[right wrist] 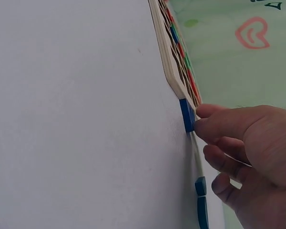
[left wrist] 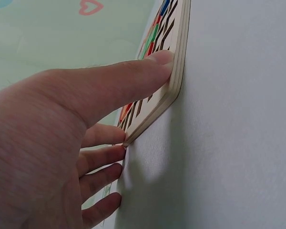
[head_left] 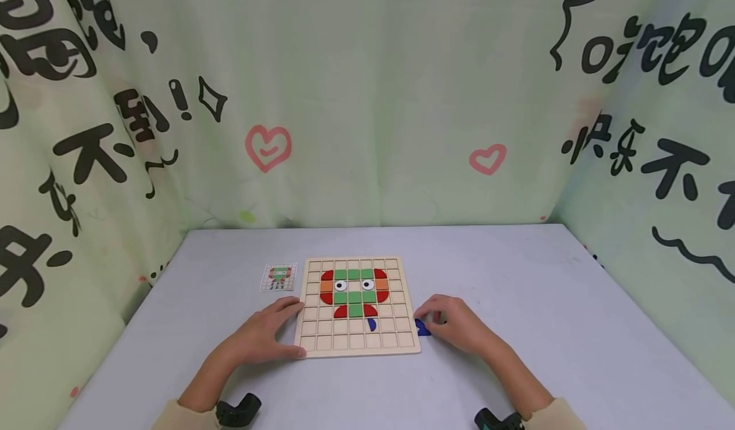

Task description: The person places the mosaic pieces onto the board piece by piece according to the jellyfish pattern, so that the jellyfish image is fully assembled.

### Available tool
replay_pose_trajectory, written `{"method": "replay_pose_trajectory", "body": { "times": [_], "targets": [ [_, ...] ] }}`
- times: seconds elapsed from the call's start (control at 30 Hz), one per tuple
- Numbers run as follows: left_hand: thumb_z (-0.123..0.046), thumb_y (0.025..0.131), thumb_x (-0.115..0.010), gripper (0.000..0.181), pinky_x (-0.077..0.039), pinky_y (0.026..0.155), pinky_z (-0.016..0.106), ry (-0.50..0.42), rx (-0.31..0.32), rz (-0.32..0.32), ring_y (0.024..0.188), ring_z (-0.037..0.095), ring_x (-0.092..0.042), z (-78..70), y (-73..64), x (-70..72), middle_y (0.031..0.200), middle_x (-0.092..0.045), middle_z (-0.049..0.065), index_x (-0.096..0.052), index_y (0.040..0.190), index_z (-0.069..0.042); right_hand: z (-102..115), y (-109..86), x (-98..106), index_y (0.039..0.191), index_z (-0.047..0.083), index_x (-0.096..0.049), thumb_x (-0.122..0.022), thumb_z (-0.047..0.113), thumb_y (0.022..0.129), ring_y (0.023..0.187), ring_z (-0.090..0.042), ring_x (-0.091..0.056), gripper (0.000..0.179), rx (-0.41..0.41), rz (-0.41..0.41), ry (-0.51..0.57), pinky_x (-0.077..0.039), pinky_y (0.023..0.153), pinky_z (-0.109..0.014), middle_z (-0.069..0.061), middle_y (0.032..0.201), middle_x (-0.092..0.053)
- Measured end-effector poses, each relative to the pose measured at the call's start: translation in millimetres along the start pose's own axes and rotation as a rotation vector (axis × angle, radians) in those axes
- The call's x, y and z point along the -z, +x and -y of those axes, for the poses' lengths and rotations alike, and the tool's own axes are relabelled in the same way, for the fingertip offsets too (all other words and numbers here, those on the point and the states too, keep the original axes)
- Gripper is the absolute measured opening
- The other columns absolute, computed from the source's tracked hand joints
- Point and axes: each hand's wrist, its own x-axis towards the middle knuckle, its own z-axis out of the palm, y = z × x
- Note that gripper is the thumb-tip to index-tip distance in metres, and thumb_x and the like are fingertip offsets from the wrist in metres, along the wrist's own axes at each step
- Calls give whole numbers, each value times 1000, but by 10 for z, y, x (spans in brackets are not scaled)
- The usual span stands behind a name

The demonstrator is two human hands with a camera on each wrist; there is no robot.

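Observation:
A square wooden grid board (head_left: 312,328) lies on the table, with green, red and orange tiles forming a head with two eye tiles (head_left: 341,286). One small curved blue tile (head_left: 372,324) sits in the grid below them. My left hand (head_left: 265,331) rests at the board's left side, thumb on its near corner and fingertips along the left edge. By the right edge, my right hand (head_left: 453,321) pinches a blue tile (right wrist: 187,116) between thumb and index finger. Its other fingers curl loosely above the table.
A small picture card (head_left: 279,277) showing a coloured figure on a grid lies left of the board. More blue pieces (right wrist: 202,212) lie on the table under my right hand. Printed curtains (head_left: 373,98) enclose the white table (head_left: 517,277) at the back and sides.

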Motion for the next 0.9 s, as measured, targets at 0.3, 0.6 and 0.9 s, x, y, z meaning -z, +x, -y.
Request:
{"method": "replay_pose_trajectory", "body": {
  "times": [0.3,0.6,0.9],
  "targets": [
    [-49,71,-81,88,-37,107,58,12,5,-15,137,34,-41,51,8,-18,150,-40,8,-47,143,-11,14,27,-35,95,17,-75,-73,7,83,71,-7,-50,15,-13,-26,4,-44,61,-19,7,90,-67],
    [-49,71,-81,88,-37,106,59,12,-7,-18,136,35,-42,64,0,-13,150,-41,9,-47,143,-10,1,96,-72,88,18,-75,-71,2,84,72,-8,-49,17,-86,-94,-55,-43,62,-19,7,85,-66],
    [-50,72,-80,88,-36,107,59,5,-13,-12,137,35,-41,47,15,-27,150,-40,9,-46,143,-11,-35,134,-74,90,19,-74,-73,5,82,74,-11,-46,16,-122,-104,-69,-40,60,-20,5,90,-60]
  ]
}}
